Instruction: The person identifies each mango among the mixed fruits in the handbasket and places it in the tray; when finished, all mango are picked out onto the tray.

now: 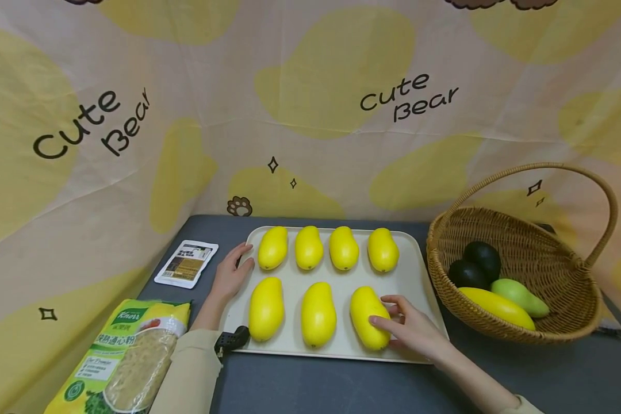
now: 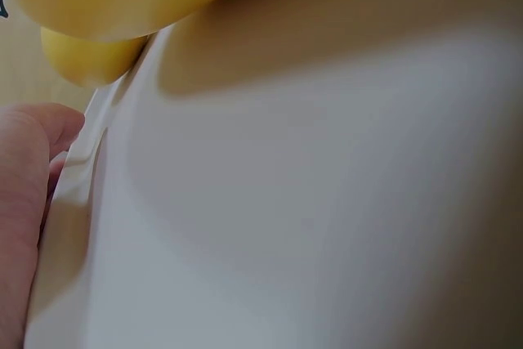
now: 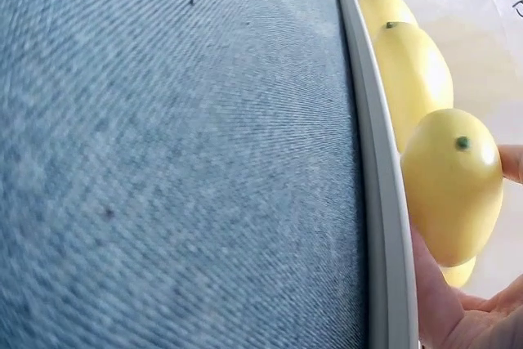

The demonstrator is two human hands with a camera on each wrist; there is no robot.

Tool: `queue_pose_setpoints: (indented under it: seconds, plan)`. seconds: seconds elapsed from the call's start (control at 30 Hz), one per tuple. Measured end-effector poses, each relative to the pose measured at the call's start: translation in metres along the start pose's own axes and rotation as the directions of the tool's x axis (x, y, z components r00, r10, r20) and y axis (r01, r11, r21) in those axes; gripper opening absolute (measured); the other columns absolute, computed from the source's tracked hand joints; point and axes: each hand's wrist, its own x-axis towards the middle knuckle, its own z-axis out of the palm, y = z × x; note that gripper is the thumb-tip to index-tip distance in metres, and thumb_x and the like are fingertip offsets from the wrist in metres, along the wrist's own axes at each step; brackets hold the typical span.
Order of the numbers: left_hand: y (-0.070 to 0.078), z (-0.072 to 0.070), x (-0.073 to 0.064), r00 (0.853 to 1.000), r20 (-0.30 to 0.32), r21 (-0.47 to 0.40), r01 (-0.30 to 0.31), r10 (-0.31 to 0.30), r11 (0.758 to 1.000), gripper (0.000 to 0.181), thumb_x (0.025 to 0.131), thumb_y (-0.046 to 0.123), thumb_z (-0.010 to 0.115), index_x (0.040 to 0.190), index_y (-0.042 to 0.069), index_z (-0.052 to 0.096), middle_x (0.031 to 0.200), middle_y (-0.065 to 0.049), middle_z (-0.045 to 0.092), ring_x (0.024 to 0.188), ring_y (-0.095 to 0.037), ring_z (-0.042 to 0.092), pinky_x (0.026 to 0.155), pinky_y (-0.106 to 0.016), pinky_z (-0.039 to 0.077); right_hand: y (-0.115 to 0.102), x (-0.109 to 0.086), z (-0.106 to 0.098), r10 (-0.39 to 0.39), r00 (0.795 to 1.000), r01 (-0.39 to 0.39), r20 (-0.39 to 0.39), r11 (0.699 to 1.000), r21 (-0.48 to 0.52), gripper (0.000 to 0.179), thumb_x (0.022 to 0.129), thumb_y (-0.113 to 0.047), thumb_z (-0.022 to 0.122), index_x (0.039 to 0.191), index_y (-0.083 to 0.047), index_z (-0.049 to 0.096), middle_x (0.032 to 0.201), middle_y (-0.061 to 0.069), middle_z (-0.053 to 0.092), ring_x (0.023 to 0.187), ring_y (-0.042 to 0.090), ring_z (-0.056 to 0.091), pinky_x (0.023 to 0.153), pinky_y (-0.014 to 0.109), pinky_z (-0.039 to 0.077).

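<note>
Several yellow mangoes lie in two rows on a cream tray (image 1: 336,349). At the tray's front right, my right hand (image 1: 411,328) holds a mango (image 1: 368,316), thumb on its near side and fingers round its right side. The right wrist view shows this mango (image 3: 454,190) between the digits, stem end facing the camera. My left hand (image 1: 232,276) grips the tray's left rim, level with the gap between the rows. In the left wrist view its fingers (image 2: 57,124) are at the rim, partly hidden behind it, below a mango (image 2: 90,61).
A wicker basket (image 1: 564,270) at the right holds two dark avocados (image 1: 481,261), a green pear-shaped fruit (image 1: 520,297) and a long yellow fruit (image 1: 497,307). A white pouch (image 1: 186,264) and a yellow Knorr pasta bag (image 1: 124,362) lie left. Printed cloth hangs behind the dark grey table (image 1: 300,385).
</note>
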Motion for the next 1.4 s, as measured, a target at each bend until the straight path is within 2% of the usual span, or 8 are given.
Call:
queue_pose_setpoints:
  seconds: [0.23, 0.63, 1.07, 1.4]
  plan:
    - [0.0000, 0.0006, 0.0006, 1.000, -0.008, 0.011, 0.002, -0.002, 1.000, 0.043, 0.102, 0.021, 0.050, 0.143, 0.007, 0.048, 0.157, -0.011, 0.031, 0.144, -0.031, 0.025, 0.116, -0.049, 0.021, -0.0024, -0.0020, 0.0035, -0.017, 1.000, 0.017, 0.006, 1.000, -0.017, 0.075, 0.080, -0.043, 0.078, 0.137, -0.005, 0.046, 0.107, 0.010, 0.055, 0.081, 0.019, 0.056, 0.061, 0.032, 0.058]
    - [0.0008, -0.0004, -0.0004, 1.000, 0.006, -0.002, 0.002, -0.002, 1.000, 0.044, 0.102, 0.020, 0.050, 0.144, 0.007, 0.047, 0.157, -0.011, 0.029, 0.145, -0.030, 0.024, 0.116, -0.049, 0.023, -0.0019, -0.0010, 0.0045, -0.031, 0.999, 0.032, 0.026, 0.999, -0.029, 0.073, 0.082, -0.045, 0.075, 0.136, -0.005, 0.046, 0.104, 0.008, 0.057, 0.073, 0.018, 0.057, 0.059, 0.032, 0.056]
    - [0.0007, -0.0002, 0.0000, 1.000, 0.003, -0.005, 0.002, -0.002, 1.000, 0.044, 0.102, 0.021, 0.050, 0.144, 0.008, 0.047, 0.157, -0.011, 0.029, 0.145, -0.032, 0.024, 0.116, -0.051, 0.023, 0.0005, 0.0008, 0.0044, -0.032, 0.999, 0.033, 0.044, 0.999, -0.038, 0.072, 0.082, -0.046, 0.075, 0.135, -0.005, 0.048, 0.106, 0.008, 0.059, 0.075, 0.018, 0.056, 0.059, 0.031, 0.056]
    - [0.0012, -0.0003, 0.0004, 1.000, 0.006, -0.009, 0.003, -0.003, 1.000, 0.043, 0.102, 0.020, 0.051, 0.143, 0.007, 0.048, 0.157, -0.011, 0.030, 0.145, -0.030, 0.024, 0.116, -0.049, 0.022, 0.0021, 0.0002, 0.0048, -0.031, 0.998, 0.031, 0.047, 0.999, -0.005, 0.070, 0.083, -0.044, 0.075, 0.134, -0.005, 0.049, 0.105, 0.008, 0.057, 0.079, 0.018, 0.055, 0.060, 0.032, 0.056]
